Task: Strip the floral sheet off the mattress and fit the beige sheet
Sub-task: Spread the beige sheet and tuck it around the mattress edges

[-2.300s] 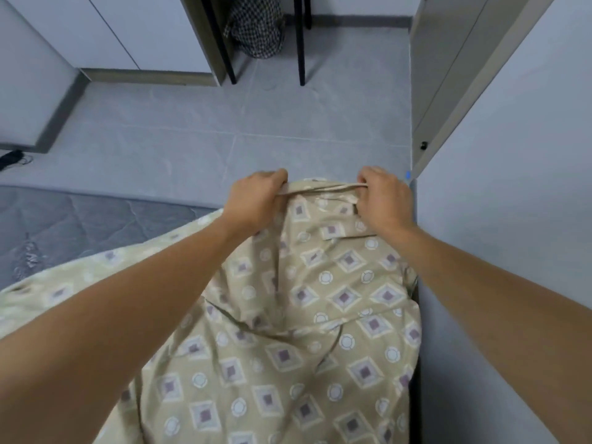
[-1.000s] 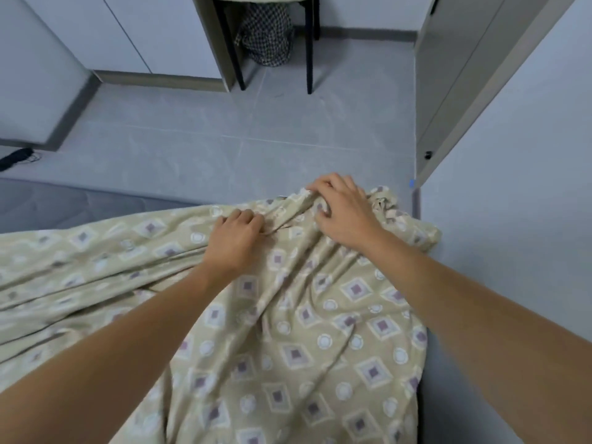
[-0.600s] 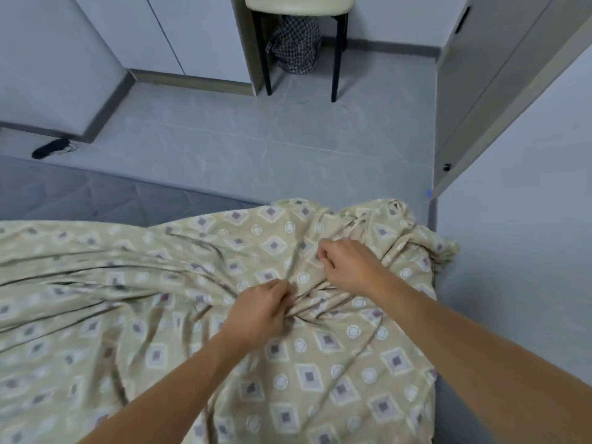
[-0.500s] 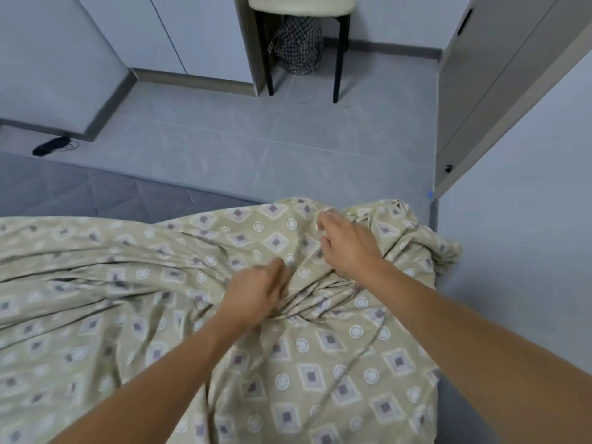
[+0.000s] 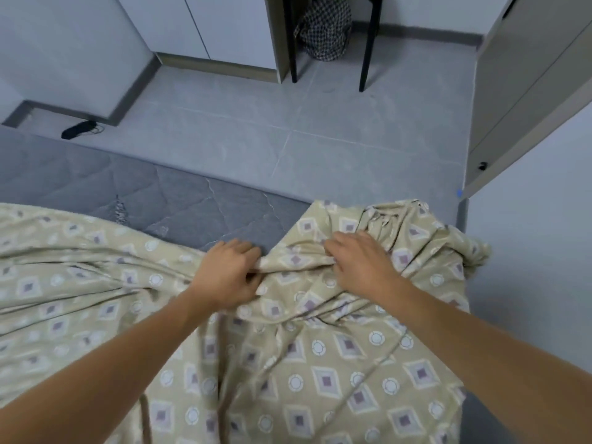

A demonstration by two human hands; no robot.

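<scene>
Your left hand (image 5: pixel 228 274) & right hand (image 5: pixel 358 263) both grip one bunched beige sheet (image 5: pixel 320 354), ridge running left-right; one grey mattress (image 5: pixel 179 200) bare far-left.

A beige patterned sheet (image 5: pixel 320 347) lies bunched across a grey quilted mattress (image 5: pixel 179 200), whose bare part shows at ten o'clock. The left hand (image 5: pixel 227 274) grips a gathered fold at the centre; the right hand (image 5: pixel 358 261) holds the cloth just beside it, toward three o'clock. At twelve o'clock a black-legged stool (image 5: pixel 365 49) stands on the tiled floor (image 5: pixel 320 123), with a checked bag (image 5: pixel 325 30) beneath it.
</scene>
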